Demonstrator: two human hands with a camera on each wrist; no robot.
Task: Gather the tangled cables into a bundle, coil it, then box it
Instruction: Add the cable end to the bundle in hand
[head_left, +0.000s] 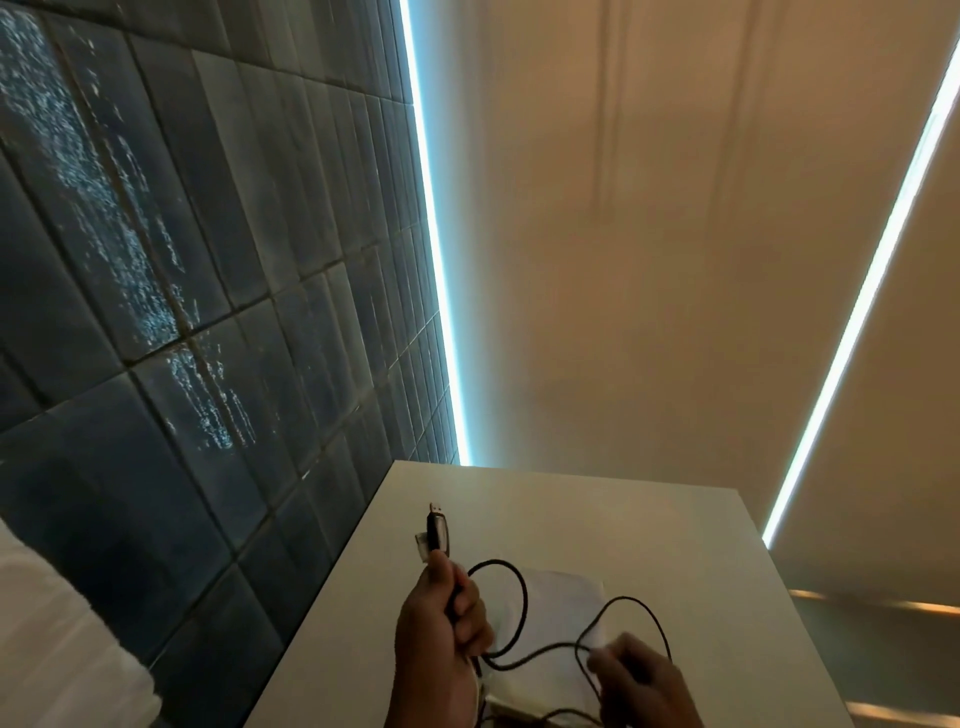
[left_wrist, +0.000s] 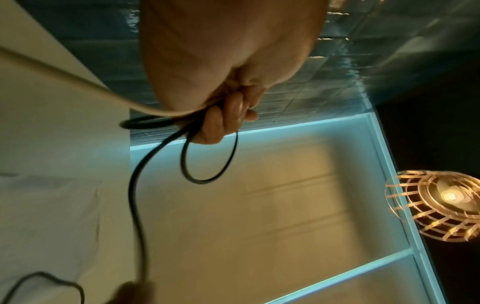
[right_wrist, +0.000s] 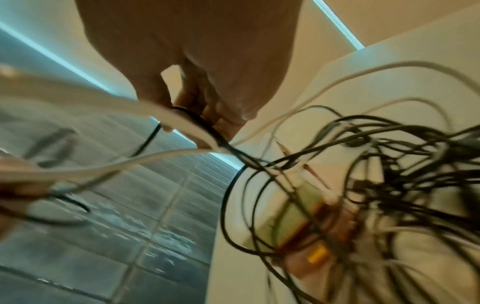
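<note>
The left hand (head_left: 441, 613) is clenched around a black cable (head_left: 511, 618) and a white cable (left_wrist: 64, 71) near their plug ends, so that the two connectors (head_left: 435, 530) stick up past the fingers toward twelve o'clock. I judge this a sensible anchor: with the ends pinned together in one fist, the slack can be drawn into loops against them. In the left wrist view the fingers (left_wrist: 215, 127) curl tight on the black strand, and one small loop (left_wrist: 207, 158) hangs below them.

The right hand (head_left: 639, 675), at about four o'clock from the left, grasps the same run further along. The right wrist view shows its fingers (right_wrist: 197, 96) pinching black and white strands together, probably to feed length across.

The task's thing, the tangle of cables (right_wrist: 376, 174), lies mostly on the white table (head_left: 675, 519) near its six o'clock edge, with part of it lifted between the hands. A white sheet or bag (head_left: 563, 597) lies under the loops, and a brownish object (right_wrist: 319, 222) sits beneath the heap — it may be the box, but blur prevents telling.

Counts: two hands, both gripping; two connectors visible; two large black loops in the head view. The strands in the heap are many — black and white mixed, too blurred to count.
</note>
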